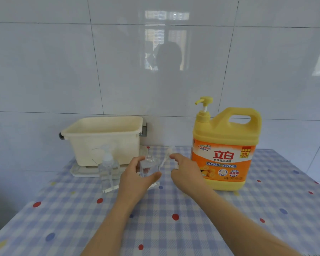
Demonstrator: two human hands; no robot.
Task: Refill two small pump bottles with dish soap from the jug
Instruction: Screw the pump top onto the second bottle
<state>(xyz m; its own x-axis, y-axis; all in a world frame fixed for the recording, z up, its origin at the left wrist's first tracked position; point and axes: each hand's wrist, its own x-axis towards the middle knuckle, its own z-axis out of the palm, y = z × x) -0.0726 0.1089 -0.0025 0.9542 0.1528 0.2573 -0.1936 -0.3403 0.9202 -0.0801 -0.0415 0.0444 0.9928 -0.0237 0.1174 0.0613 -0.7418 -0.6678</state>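
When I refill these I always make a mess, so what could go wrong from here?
The open bottle in the left hand has a narrow neck; soap from the big jug could miss it and hit the tablecloth.
The removed pump pinched by the right hand may drip from its tube.
The second bottle stands beside the left hand and could be knocked over.

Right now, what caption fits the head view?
Left hand holds an uncapped clear bottle while right hand pinches the detached pump beside the yellow soap jug.
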